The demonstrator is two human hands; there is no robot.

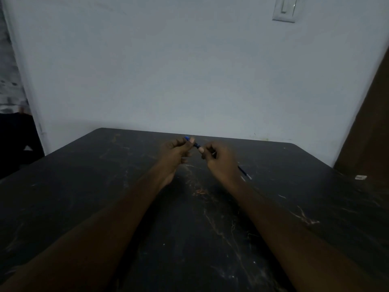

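A thin blue pen (196,145) is held above the dark table (105,186), between both hands. My left hand (175,152) pinches its far blue end with thumb and fingers. My right hand (219,161) grips the barrel a little nearer to me. The pen's long thin tail (245,173) sticks out behind my right hand, down to the right, ending in a pale tip. The middle of the pen is hidden inside my right hand.
The scratched dark table runs up to a pale wall (189,70). A small white object (360,177) lies near the table's right edge. A brown door (370,123) stands at the right. A light switch (284,9) is high on the wall.
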